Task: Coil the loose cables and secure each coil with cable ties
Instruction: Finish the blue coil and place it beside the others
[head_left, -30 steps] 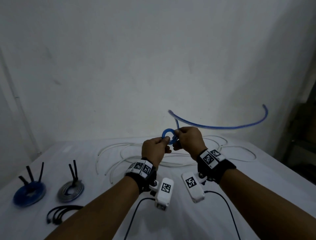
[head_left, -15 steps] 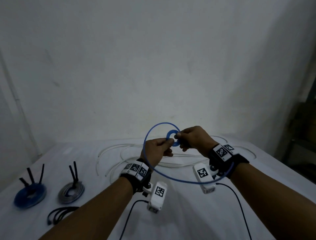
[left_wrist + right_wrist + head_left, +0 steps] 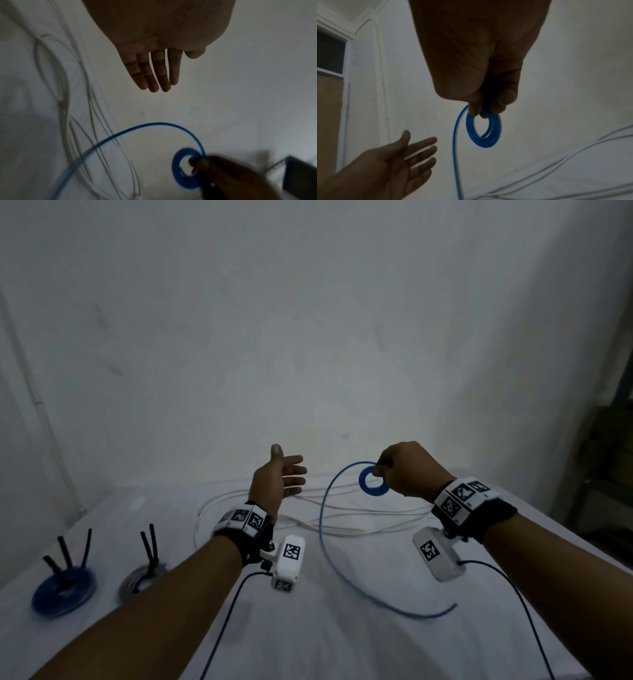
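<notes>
A: What lies on the white-covered desk [image 3: 308,628]?

B: A loose white cable [image 3: 342,520] sprawls at the back; at the left sit a tied blue coil [image 3: 63,592] and a tied grey coil [image 3: 142,580].

A: And the hands?

B: The right hand [image 3: 407,470] pinches a small blue cable coil [image 3: 373,481] in the air, its loose tail [image 3: 342,563] arcing down to the desk. The left hand [image 3: 279,479] hovers beside it, fingers straight, holding nothing.
</notes>
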